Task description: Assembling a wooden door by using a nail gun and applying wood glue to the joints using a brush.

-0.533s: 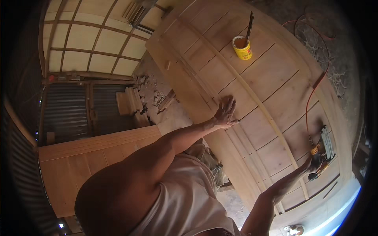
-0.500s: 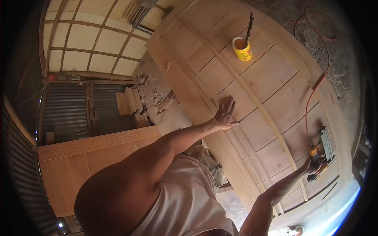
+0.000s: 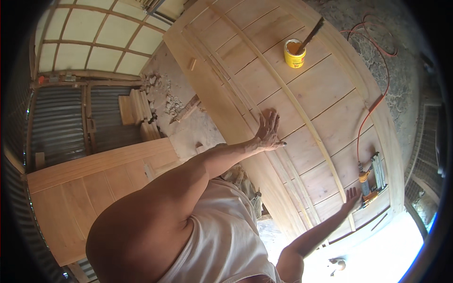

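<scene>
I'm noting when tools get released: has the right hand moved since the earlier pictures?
Yes: the right hand has moved left, off the nail gun and closer to the long wooden strip on the panel.

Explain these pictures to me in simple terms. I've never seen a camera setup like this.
There is no machine arm: these are a person's own bare hands. The camera is a wide fisheye worn on the head, looking down, so straight edges look bent.

The broad surface is a grooved, pale-brown wooden panel. On it stand a round yellow tub with a dark flat stick poking out, and an orange, grey and black nail gun joined to a thin orange-red hose.

The left hand appears to rest spread on the panel. The right hand is open beside the nail gun; neither appears to grip anything.
</scene>
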Demonstrator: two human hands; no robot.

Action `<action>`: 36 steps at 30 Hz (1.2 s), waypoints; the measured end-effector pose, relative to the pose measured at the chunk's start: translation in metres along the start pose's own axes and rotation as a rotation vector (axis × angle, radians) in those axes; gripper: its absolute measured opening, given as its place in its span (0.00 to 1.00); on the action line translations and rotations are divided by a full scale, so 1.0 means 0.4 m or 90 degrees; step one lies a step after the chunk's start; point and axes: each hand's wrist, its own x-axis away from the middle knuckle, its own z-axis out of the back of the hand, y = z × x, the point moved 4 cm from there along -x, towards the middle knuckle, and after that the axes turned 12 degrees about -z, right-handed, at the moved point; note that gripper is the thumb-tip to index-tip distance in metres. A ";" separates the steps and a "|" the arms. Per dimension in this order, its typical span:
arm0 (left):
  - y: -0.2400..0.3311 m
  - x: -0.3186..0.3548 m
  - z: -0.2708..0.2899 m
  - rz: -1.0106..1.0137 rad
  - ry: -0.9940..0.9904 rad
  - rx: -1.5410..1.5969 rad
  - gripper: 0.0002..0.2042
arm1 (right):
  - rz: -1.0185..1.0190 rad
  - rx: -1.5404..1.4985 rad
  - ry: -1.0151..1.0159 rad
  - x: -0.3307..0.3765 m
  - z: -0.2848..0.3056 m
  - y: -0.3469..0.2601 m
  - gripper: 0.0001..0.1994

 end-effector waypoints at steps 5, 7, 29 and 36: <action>-0.025 0.023 -0.015 0.006 0.025 0.027 0.59 | -0.032 0.194 -0.087 0.247 -0.293 0.193 0.22; -0.065 0.047 -0.034 -0.113 0.043 0.169 0.52 | -0.066 0.256 -0.288 0.378 -0.473 0.302 0.21; -1.396 0.304 -0.072 0.474 0.643 0.231 0.32 | 0.194 0.719 -0.488 0.961 -1.777 0.631 0.25; -1.524 0.210 -0.022 0.578 0.738 0.273 0.38 | 0.162 0.960 -0.334 0.935 -1.628 0.547 0.24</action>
